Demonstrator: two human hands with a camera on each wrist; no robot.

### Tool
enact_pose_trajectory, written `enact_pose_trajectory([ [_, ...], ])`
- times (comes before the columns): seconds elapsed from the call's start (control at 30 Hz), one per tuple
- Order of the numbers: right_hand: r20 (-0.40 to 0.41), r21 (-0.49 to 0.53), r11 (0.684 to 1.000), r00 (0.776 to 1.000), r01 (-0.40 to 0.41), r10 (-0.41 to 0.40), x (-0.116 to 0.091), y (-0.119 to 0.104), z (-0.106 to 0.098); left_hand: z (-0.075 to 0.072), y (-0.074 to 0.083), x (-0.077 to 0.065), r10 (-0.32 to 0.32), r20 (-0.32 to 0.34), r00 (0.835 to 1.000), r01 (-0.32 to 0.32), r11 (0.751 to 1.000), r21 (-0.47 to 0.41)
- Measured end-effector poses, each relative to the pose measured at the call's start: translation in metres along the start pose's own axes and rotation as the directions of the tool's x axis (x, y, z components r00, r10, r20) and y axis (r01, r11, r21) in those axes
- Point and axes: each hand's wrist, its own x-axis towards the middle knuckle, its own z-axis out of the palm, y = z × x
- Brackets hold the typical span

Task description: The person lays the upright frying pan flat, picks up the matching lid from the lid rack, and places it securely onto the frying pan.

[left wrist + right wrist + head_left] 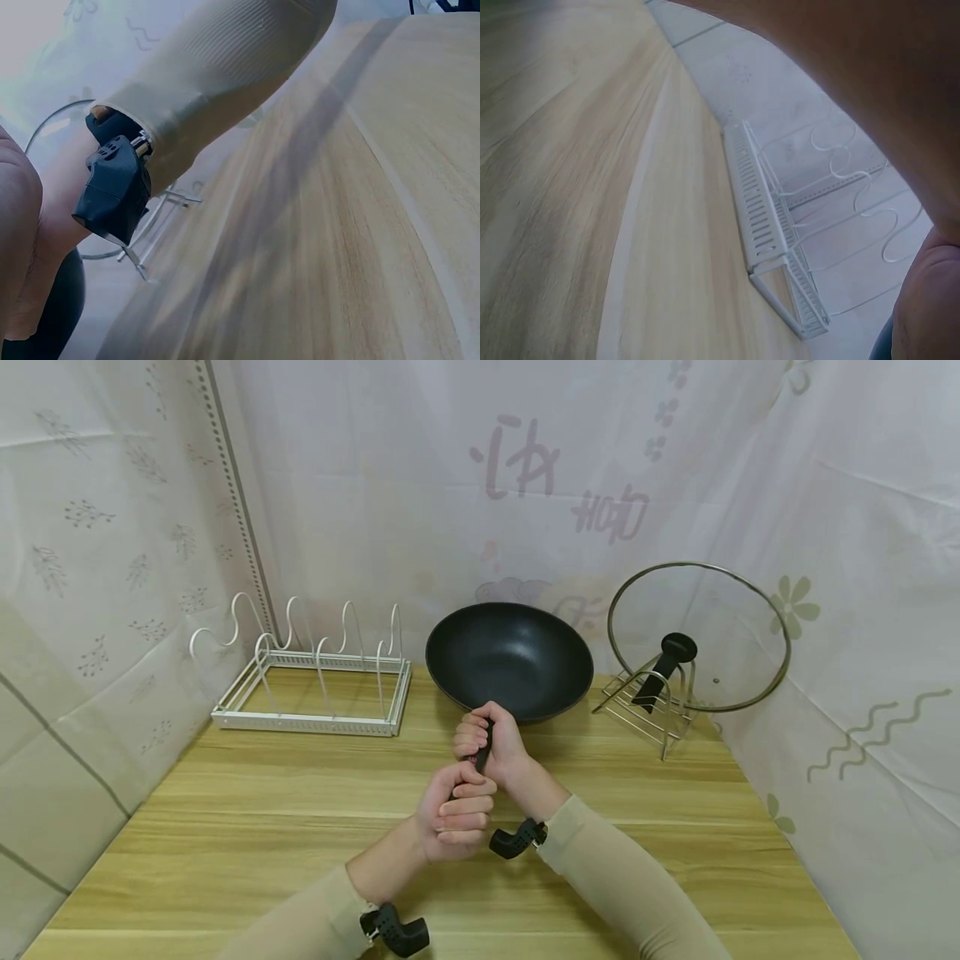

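A black wok (510, 660) is held with its inside facing me, in the middle of the head view. My right hand (501, 745) grips its black handle (484, 750) close to the pan. Nearer to me, the left hand (457, 812) curls round the handle's end, its knuckles almost against the right hand. Most of the handle is hidden by fingers. In the left wrist view only a dark strip of the wok (64, 307) shows, beyond the hands. The right wrist view catches just a dark sliver of the wok (883, 343) at its lower edge.
A white rack (307, 724) with wavy wire dividers stands at the back left of the wooden table (300, 827). On the right, a glass lid (787, 652) with a black handle (663, 668) leans in a small wire stand (663, 727). Patterned curtains (375, 485) hang behind and beside the table.
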Motion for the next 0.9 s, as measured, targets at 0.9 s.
enact_pose_trajectory([
  [0.9, -0.099, 0.019, 1.000, 0.995, -0.003, 0.005, -0.002, 0.002, -0.022, -0.016, -0.007, 0.000, -0.006, -0.030, 1.000, 0.004, 0.999, -0.044],
])
